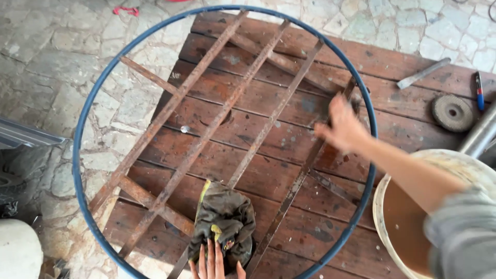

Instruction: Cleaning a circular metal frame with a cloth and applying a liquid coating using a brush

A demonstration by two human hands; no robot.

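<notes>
My left hand flat, fingers spread on dirty rag, pressing it onto rusty bar grid. My right hand open, blurred, seemingly touching grid bar inside blue hoop. Frame lies on wooden table. Bucket beside right forearm.

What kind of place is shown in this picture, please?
Probably an outdoor metalworking spot: a rusty metal grid in a blue ring lies on a worn wooden table over stone paving, with a grinding disc nearby.
</notes>
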